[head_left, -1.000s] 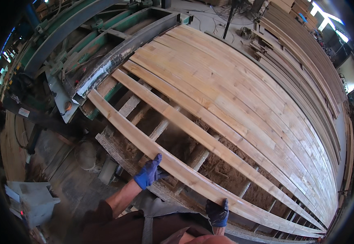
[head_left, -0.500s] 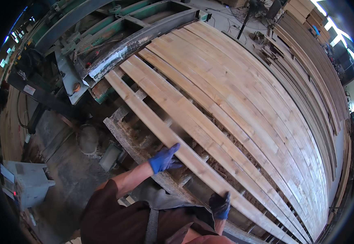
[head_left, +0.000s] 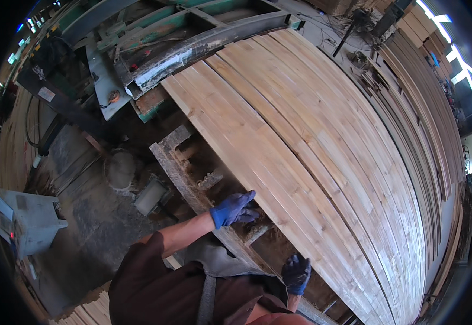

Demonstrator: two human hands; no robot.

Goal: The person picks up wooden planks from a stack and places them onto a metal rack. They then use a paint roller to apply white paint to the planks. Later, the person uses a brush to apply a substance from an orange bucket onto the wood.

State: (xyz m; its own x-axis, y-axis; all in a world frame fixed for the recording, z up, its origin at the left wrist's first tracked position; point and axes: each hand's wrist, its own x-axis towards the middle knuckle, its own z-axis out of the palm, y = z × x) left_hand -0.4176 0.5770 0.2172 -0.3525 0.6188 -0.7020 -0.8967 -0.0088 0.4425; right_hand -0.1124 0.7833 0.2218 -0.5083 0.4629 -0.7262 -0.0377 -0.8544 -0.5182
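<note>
Long pale wooden boards (head_left: 279, 130) lie side by side across a metal and timber rack. The nearest board (head_left: 214, 142) rests flush against its neighbour, its near edge facing me. My left hand (head_left: 233, 210), in a blue glove, is open, its extended fingers at that near edge and the others loosely bent. Further right, my right hand (head_left: 296, 274), in a darker blue glove, is open beside the same edge; whether it touches the wood I cannot tell. Neither hand is wrapped around a board.
A dusty rack beam (head_left: 184, 181) with cross-pieces runs between me and the boards. A green metal frame (head_left: 154, 105) stands at their far left end. Left of me are a grey box (head_left: 32, 223) and a round bucket (head_left: 121, 169). Stacked brown planks (head_left: 423, 108) lie at right.
The nearest board has slid away from me against the others, and the gaps between the nearer boards have closed. Both hands stay at its near side, the right one less over the wood.
</note>
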